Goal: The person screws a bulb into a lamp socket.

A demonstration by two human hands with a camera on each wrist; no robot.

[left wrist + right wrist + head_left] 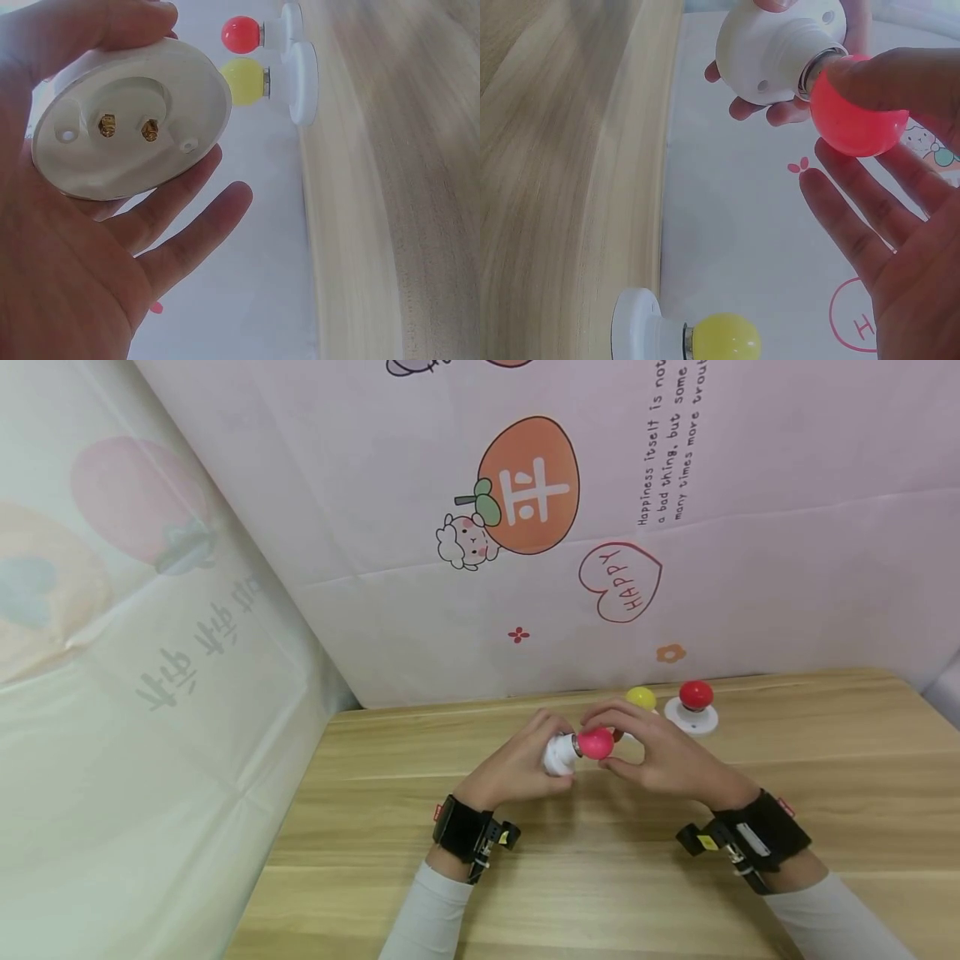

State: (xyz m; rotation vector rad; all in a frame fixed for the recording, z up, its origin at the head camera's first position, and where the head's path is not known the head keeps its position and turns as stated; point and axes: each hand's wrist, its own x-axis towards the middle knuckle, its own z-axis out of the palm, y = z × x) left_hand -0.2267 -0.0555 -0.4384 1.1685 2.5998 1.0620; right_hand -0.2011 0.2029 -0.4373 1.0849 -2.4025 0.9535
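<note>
Above the table, my left hand (pixel 525 764) grips a white round lamp holder (pixel 559 755) tipped on its side. In the left wrist view its underside (pixel 82 165) faces the camera, with two brass screws. A pink-red light bulb (pixel 596 744) sits in the holder's socket, its metal collar partly showing in the right wrist view. My right hand (pixel 660 756) holds the bulb, thumb across its near side (pixel 870 82) and fingers round the far side. How deep the bulb's thread sits in the socket is hidden.
Behind my right hand, a yellow bulb (pixel 641 697) and a red bulb (pixel 696 695) stand upright in white holders near the back edge of the wooden table (pixel 405 843). A printed white cloth (pixel 420 635) hangs behind the table, another cloth (pixel 187 760) at the left.
</note>
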